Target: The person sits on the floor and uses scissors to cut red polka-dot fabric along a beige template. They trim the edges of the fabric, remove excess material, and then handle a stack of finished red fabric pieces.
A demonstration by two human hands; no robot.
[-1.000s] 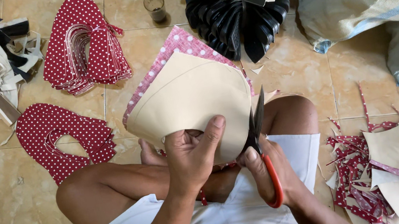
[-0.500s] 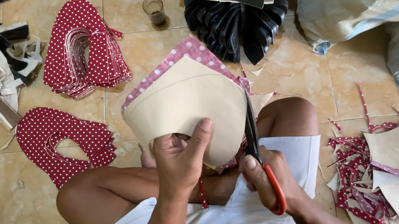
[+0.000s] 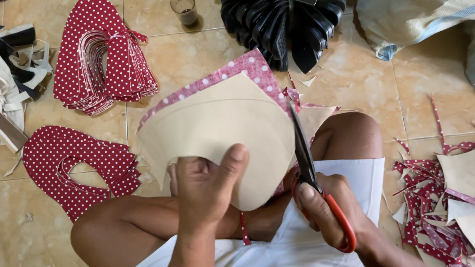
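Left hand pinches tan sheet over lap, thumb on top; sheet's tip points up-right. Right hand grips scissors, blades pointing up along sheet's right edge, nearly closed. Red handles mostly hidden by fingers.

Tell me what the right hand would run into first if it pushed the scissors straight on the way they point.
The right hand aims the scissors up-frame along the beige sheet; the polka-dot trim at its far corner comes first, probably. Beyond lies the black stack, though depth is unclear.
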